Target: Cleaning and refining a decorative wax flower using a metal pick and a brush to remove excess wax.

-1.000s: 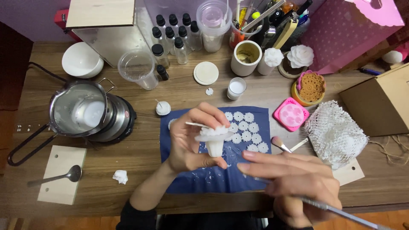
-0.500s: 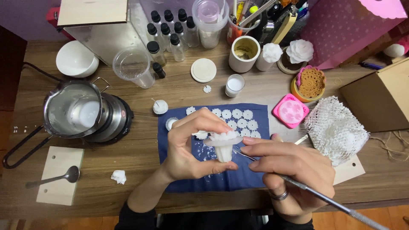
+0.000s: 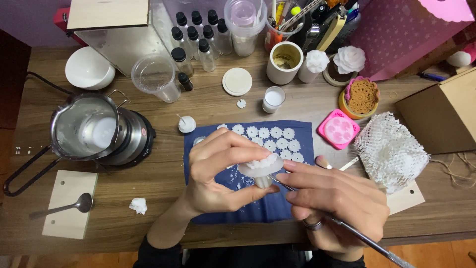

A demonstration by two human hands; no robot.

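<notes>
At frame centre, the left hand [image 3: 218, 171] fingers are gripping a white wax flower [image 3: 261, 167]; the right hand [image 3: 337, 203] fingers are gripping a metal tool [image 3: 367, 240], shaping petals, needing gentle pressure.

- A wooden table [image 3: 208, 106] of warm brown grain is seen from above, filling nearly the whole view.
- A purple wall [image 3: 29, 22] is glimpsed behind the table at the upper left.
- A dark strip (furniture or shadow, it cannot be told which) is seen at the far left edge.
- An orange-brown floor [image 3: 436, 258] is shown below the table's near edge.
- Even, soft light is cast over the tabletop, with only faint shadows.
</notes>
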